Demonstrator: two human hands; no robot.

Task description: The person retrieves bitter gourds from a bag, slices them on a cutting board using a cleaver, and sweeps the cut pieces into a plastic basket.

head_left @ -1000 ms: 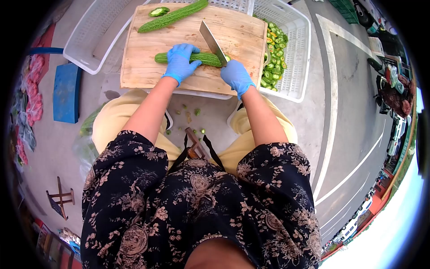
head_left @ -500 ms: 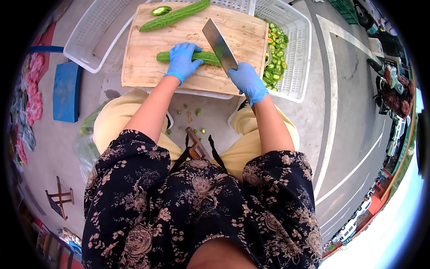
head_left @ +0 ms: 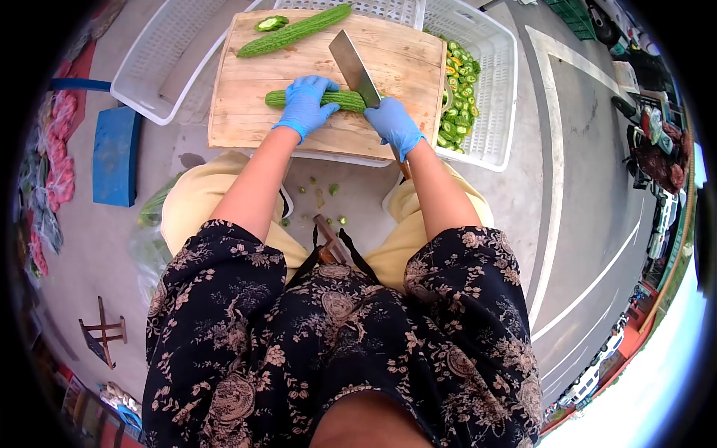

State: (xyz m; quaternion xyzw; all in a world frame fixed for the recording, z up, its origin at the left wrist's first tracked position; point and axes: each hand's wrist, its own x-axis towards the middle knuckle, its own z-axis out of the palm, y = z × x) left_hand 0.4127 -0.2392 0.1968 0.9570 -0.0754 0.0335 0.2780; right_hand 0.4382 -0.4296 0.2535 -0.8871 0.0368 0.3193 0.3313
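Note:
A green bitter melon (head_left: 347, 100) lies across the wooden cutting board (head_left: 254, 119). My left hand (head_left: 305, 104), in a blue glove, is wrapped over its middle and presses it to the board. My right hand (head_left: 394, 125), also gloved in blue, grips a cleaver (head_left: 354, 67) whose broad blade stands at the melon's right end. A short green piece shows just right of the blade. Near the board's far edge rest another whole bitter melon (head_left: 295, 31) and a cut end piece (head_left: 270, 23).
Right of the board, a white crate (head_left: 493, 82) holds many sliced green rings (head_left: 459, 112). Another white crate (head_left: 146, 93) stands at the left, near a blue box (head_left: 116, 157). Scraps lie on the floor between my knees; a small stool (head_left: 103, 328) is at lower left.
The cleaver and my right hand have moved left and slightly down, bringing the blade to the melon's right end. My left hand still holds the melon.

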